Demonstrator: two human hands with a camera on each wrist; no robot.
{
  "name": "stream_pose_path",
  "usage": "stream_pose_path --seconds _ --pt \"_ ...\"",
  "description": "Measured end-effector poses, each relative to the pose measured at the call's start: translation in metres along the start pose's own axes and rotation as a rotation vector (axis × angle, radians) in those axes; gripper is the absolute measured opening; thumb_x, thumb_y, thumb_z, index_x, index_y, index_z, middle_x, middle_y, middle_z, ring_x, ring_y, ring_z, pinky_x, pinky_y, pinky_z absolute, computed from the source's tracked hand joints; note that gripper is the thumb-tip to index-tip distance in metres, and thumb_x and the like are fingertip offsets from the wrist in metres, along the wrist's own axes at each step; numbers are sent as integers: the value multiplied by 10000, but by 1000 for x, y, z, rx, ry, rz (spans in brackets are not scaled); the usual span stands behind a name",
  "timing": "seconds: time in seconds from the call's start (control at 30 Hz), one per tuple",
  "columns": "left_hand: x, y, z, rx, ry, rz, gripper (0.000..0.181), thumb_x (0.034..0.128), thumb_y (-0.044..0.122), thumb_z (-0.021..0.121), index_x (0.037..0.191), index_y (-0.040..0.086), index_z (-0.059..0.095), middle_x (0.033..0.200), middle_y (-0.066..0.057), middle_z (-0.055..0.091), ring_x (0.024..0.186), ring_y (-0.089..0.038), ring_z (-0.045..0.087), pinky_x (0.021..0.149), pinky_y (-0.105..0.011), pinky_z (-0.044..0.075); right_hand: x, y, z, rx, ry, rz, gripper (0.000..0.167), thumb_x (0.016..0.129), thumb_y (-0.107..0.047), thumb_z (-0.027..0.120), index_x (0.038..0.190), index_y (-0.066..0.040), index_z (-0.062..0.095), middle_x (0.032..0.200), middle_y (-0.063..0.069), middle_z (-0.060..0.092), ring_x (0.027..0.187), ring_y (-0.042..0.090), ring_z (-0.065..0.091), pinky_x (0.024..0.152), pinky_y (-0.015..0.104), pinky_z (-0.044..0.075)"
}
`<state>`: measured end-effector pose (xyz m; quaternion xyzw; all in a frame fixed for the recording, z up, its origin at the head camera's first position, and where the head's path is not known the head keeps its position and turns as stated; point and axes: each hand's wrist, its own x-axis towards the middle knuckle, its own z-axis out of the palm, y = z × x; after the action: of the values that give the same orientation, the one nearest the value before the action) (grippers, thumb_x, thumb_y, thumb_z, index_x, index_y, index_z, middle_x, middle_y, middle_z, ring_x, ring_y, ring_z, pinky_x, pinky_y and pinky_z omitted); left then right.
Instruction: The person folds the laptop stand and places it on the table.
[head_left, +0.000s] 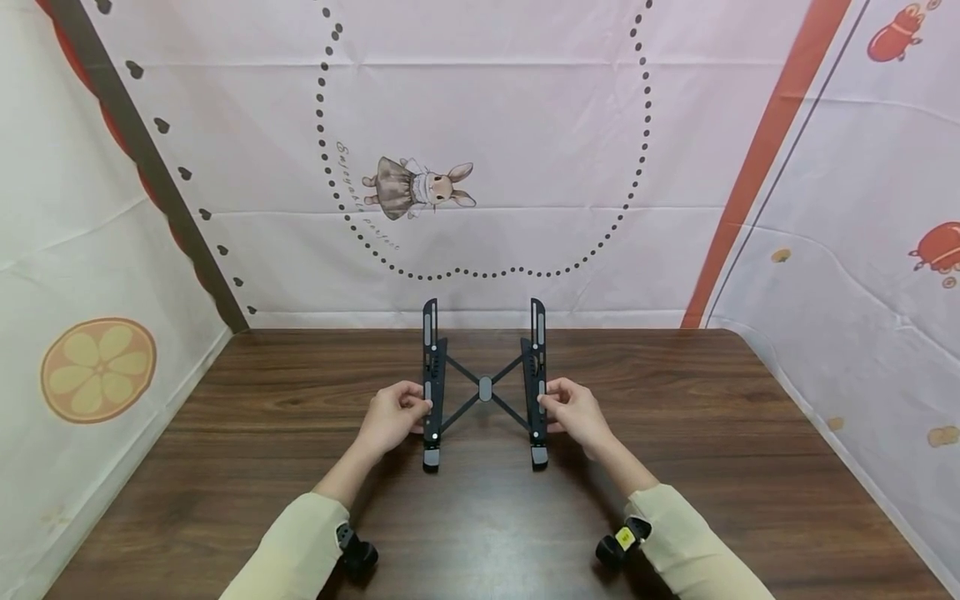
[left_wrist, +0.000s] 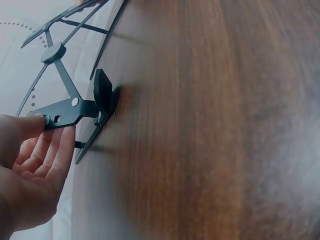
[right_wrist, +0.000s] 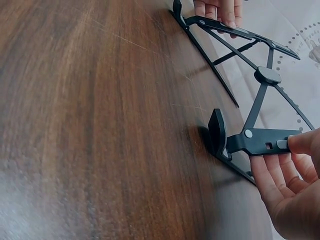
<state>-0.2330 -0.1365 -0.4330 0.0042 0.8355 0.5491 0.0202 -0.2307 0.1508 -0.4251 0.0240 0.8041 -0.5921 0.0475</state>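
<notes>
- Head view: the left hand point(head_left: 393, 418) is closed to a pinch on the left rail point(head_left: 434, 375) of the black stand point(head_left: 485, 389), toward its near end.
- Head view: the right hand point(head_left: 579, 417) pinches the right rail point(head_left: 536, 375) in the same way, almost mirroring the left.
- Head view: the stand is unfolded on the far half of the tabletop point(head_left: 480, 533), its rails well apart and joined by crossed bars point(head_left: 463, 410).
- Left wrist view: the thumb presses on top of the left rail, the other fingers underneath, only the rail between them.
- Left wrist view: a lip point(left_wrist: 103, 94) stands up at the rail's near end; a rounded hub point(left_wrist: 53, 52) sits where the bars cross.
- Right wrist view: the thumb lies at a grey pad point(right_wrist: 282, 144) on the right rail, fingers beneath; across the stand, the left hand grips the left rail.
</notes>
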Motion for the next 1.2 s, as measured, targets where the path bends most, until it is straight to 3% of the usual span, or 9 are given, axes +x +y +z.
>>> stream_pose_path --seconds 0.53,0.77,1.2 --pt "-1 2 2 -44 16 -11 201 852 51 627 1032 -35 601 824 -101 681 652 -146 638 593 -301 553 -2 0 1 75 15 38 222 888 -134 594 1061 5 587 942 109 608 758 189 619 706 376 550" --pt "-1 3 4 -50 13 -15 144 851 47 627 987 3 613 798 -91 676 628 -146 631 586 -295 552 -2 2 2 96 19 42 196 884 -110 588 1044 3 588 927 93 605 758 201 620 702 374 550" --pt "-3 5 6 -30 15 9 187 852 55 629 1033 5 620 793 -87 678 617 -145 632 587 -302 552 -2 -1 4 77 24 51 168 875 -107 601 1009 -5 605 861 70 600 700 174 600 698 390 548"
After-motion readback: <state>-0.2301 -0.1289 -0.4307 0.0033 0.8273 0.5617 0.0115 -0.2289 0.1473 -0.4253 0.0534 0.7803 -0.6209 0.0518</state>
